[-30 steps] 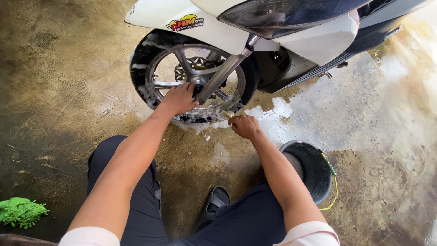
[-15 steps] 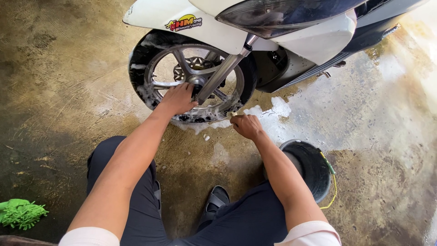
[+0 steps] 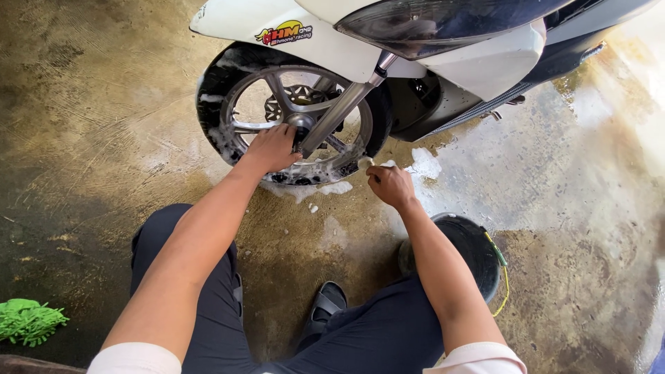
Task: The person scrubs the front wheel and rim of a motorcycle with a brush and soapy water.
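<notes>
- The person is squatting on a wet concrete floor, facing the front wheel of a white scooter, which is standing at the far side of the scene.
- The left hand is resting on the wheel near its hub, fingers spread and pressed against the silver spokes just left of the fork leg; it is lying flat rather than gripping anything.
- The right hand is hovering just right of the wheel's near edge, clenched around a small pale thing whose tip is poking out toward the tyre; what the thing is cannot be told, as it is mostly hidden by the fingers.
- Soap foam is clinging to the rim and tyre and is pooling on the floor beneath the wheel and to its right.
- A black bucket is sitting on the floor near the person's right forearm, partly covered by it, with a yellow cord along its right rim.
- A green fluffy mitt is lying on the floor at the near left, well apart from both hands.
- A dark sandal is showing between the person's knees.
</notes>
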